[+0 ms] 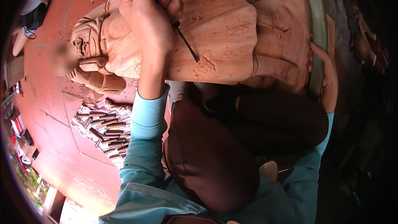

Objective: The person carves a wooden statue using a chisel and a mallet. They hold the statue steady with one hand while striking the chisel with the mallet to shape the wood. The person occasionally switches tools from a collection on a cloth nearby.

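Note:
A large carved wooden statue [215, 25] lies on its side across the top of the view, its robe cut with folds and a small cloud-like relief [204, 67]. My left hand [151, 16] is closed round the dark handle of a carving chisel [186, 43], most of the handle hidden by the fingers. The chisel's thin dark blade slants down to the right, its tip at the edge of the cloud relief. At the statue's right end, my right hand [326, 68] grips the greenish edge of the base [316, 25], thumb and fingertips curled over it.
Several dark-handled chisels [110, 128] lie on a patterned cloth [83, 114] on the reddish tiled floor [58, 128]. My bent legs [207, 153] are close beneath the statue. Wood chips dot the floor around the statue's left end. Boxes and other items stand along the far left edge.

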Motion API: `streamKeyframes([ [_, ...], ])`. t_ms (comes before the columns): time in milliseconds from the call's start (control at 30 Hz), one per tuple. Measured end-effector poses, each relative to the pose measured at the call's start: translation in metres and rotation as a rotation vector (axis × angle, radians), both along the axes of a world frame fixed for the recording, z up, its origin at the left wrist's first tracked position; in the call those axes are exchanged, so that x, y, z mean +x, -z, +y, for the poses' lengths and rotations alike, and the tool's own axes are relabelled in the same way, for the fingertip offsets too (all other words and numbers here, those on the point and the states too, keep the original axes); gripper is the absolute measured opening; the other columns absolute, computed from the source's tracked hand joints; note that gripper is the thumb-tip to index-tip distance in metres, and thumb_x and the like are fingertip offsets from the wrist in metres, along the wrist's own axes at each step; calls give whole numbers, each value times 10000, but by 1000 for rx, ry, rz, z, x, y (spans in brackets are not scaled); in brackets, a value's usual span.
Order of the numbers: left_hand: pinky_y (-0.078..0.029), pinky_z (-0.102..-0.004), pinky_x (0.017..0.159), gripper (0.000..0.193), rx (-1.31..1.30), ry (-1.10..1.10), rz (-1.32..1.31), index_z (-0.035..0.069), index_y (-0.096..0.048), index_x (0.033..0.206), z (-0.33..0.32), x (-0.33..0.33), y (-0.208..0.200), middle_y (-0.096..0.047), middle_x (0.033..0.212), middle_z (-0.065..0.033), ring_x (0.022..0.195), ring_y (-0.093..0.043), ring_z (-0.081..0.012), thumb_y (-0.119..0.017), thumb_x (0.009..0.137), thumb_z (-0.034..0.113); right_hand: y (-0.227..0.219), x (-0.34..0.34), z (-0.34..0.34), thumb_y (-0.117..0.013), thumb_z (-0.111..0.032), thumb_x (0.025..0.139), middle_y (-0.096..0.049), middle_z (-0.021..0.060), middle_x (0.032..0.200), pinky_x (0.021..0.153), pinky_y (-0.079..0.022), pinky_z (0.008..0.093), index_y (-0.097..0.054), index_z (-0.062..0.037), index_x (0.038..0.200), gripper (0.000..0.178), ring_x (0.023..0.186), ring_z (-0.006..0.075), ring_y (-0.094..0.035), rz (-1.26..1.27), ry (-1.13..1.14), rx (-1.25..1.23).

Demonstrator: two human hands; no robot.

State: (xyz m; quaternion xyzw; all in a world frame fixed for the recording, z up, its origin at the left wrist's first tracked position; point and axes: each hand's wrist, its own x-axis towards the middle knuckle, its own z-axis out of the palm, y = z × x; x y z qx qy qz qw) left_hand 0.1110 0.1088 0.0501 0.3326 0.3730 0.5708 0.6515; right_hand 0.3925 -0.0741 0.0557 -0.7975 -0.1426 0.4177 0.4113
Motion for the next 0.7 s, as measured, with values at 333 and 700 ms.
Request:
streamKeyframes([
  [333,-148,-211,320,195,-133,310,-124,141,-547,1019,32,-1,31,-248,480,66,354,-197,-68,-505,932,311,0,2,0,-637,-253,818,-478,38,647,428,-373,260,-510,-32,1203,461,446,141,-472,-17,-27,-2],
  [700,-150,-198,309,189,-113,149,-141,101,-559,942,29,-8,31,-260,490,66,348,-186,-52,-532,921,287,1,1,0,-641,-245,812,-471,35,645,437,-372,251,-513,-42,1208,464,452,132,-470,25,-8,13],
])
